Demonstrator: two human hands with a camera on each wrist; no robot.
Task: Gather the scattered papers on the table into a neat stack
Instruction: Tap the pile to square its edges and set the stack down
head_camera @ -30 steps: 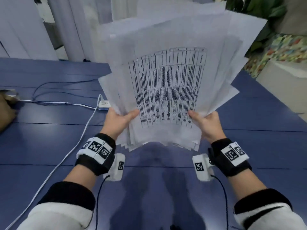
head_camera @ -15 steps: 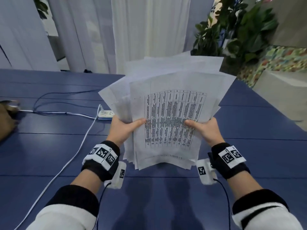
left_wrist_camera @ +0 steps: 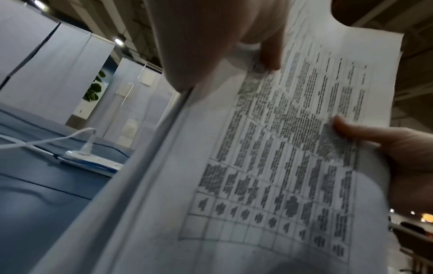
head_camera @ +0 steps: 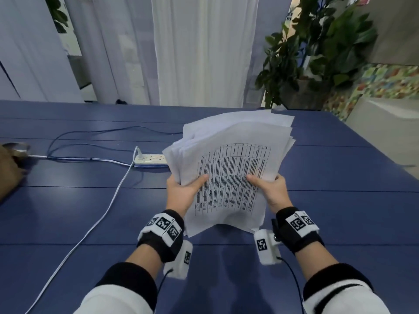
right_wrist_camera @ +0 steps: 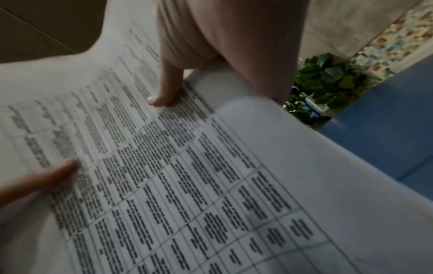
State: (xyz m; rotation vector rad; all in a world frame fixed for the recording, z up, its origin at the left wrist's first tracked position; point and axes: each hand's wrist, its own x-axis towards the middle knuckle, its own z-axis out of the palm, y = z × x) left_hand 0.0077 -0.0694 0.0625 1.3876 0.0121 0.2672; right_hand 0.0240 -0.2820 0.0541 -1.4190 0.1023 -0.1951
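White papers [head_camera: 231, 175] stand tilted above the blue table [head_camera: 68, 211], lower edges near its surface, sheet edges uneven. The left hand [head_camera: 181, 193] grips their left side, thumb on the printed top sheet; the right hand [head_camera: 273, 191] grips the right side likewise. A power strip [head_camera: 150, 158] lies just left.

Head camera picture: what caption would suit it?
Both hands, left and right, hold an uneven sheaf of papers above the blue table.

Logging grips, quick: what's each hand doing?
Left hand: grips the papers.
Right hand: grips the papers too.
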